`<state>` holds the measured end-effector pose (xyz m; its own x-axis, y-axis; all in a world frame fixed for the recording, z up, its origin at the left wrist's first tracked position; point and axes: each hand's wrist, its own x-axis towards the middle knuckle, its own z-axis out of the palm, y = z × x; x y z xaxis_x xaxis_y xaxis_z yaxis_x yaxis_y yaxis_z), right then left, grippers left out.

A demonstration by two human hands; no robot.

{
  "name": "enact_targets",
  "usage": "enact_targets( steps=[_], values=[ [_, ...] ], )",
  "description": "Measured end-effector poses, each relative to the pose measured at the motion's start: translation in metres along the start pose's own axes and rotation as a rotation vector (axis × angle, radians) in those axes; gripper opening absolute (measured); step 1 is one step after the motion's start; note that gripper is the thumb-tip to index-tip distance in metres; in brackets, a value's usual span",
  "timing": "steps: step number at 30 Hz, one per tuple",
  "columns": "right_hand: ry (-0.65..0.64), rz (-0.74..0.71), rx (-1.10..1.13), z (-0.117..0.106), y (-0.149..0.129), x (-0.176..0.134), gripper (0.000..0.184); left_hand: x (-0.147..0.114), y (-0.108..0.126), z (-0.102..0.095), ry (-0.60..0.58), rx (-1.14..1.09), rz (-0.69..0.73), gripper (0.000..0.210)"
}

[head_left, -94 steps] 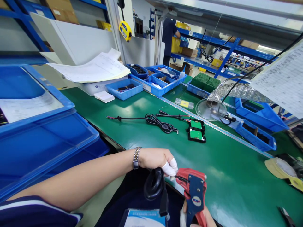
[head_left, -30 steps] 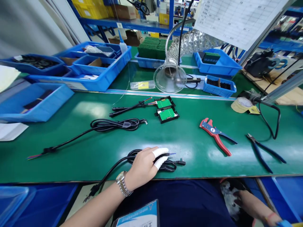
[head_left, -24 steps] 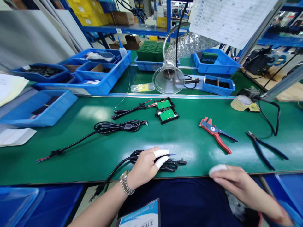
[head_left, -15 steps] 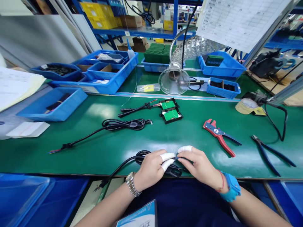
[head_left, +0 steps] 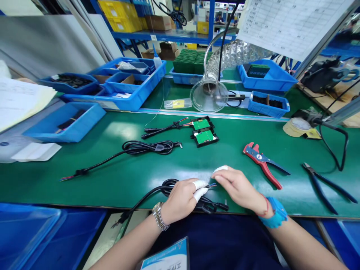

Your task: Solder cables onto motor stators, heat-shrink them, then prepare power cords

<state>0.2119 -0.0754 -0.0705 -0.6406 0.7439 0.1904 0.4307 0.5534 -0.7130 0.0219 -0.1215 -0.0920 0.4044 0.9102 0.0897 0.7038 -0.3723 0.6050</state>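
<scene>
My left hand point(head_left: 182, 198), with white finger cots on two fingers, is closed in a pinch on a black cable point(head_left: 150, 192). Thin coloured wire ends point(head_left: 213, 185), one of them blue, poke out past its fingertips. The rest of this cable lies coiled under and behind the hand, and a plug end point(head_left: 223, 206) shows to the right. My right hand point(head_left: 236, 185) is just right of and above the wire ends, apart from them. Its fingers stretch forward close together, one in a white cot, with nothing visible in them.
Red-and-blue wire strippers point(head_left: 261, 161) and blue-handled cutters point(head_left: 317, 180) lie right. Ahead are a second coiled cable point(head_left: 149, 147) and green circuit boards in black housings point(head_left: 207, 141). A clear fume-extraction hood point(head_left: 209, 98), blue bins point(head_left: 132, 102) and a tape roll point(head_left: 296, 126) stand farther back.
My right hand has let go of the wire ends and moved slightly up and away. The wires now show spread apart. My left hand keeps its hold on the cable.
</scene>
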Motion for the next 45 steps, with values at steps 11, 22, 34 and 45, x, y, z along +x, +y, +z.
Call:
enact_targets(
  steps=[11,22,34,45],
  values=[
    [-0.037,0.316,0.431,0.022,0.004,-0.001,0.020,-0.004,-0.002,0.002,0.100,-0.115,-0.032,0.021],
    [0.402,0.473,-0.921,-0.074,0.095,-0.075,0.063,-0.016,0.000,0.002,0.332,0.007,0.244,0.020],
    [0.209,0.618,-0.429,-0.065,0.061,-0.068,0.046,-0.012,0.009,-0.016,0.283,-0.134,0.070,0.014],
    [-0.194,0.468,1.148,-0.007,-0.009,-0.088,0.038,-0.018,0.002,-0.023,0.247,-0.155,0.134,0.017]
  ],
)
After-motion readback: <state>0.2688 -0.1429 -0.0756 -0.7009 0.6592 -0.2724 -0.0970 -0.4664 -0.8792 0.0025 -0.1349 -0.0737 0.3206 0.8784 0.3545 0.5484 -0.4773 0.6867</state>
